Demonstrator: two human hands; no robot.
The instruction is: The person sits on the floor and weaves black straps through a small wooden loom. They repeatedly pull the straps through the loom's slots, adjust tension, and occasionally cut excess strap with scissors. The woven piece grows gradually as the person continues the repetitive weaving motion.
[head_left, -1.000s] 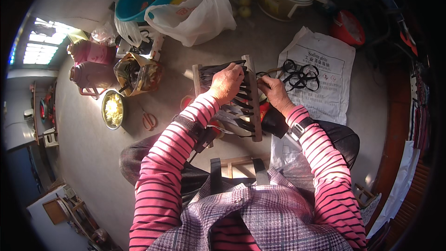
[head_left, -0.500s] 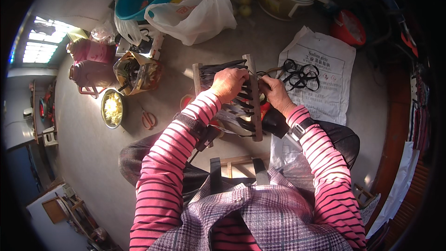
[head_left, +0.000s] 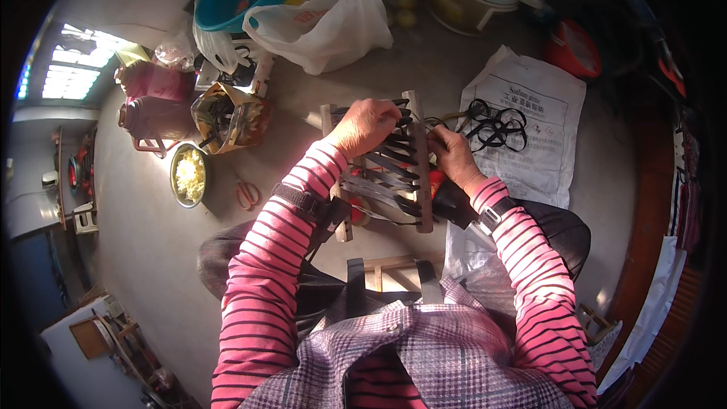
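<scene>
A small wooden frame (head_left: 424, 210) stands between my knees, with dark flat straps (head_left: 395, 174) running slantwise from rail to rail. My left hand (head_left: 360, 129) lies over the frame's far part, fingers closed on the straps near the right rail. Just outside that rail, my right hand (head_left: 453, 154) pinches a black strap; its fingertips are partly hidden. Loose loops of black strap (head_left: 496, 126) trail beyond it onto a white printed sack (head_left: 547, 159).
Red-handled scissors (head_left: 247, 195) and a bowl of pale yellow pieces (head_left: 177, 194) are on the floor at left. Behind them stand a paper bag (head_left: 250, 123) and a pinkish container (head_left: 168, 119). A white plastic bag (head_left: 333, 38), a teal basin (head_left: 219, 17) and a red basin (head_left: 564, 57) lie farther off.
The whole view has shifted slightly. My left hand has moved a little left over the straps, while my right hand stays beside the right rail.
</scene>
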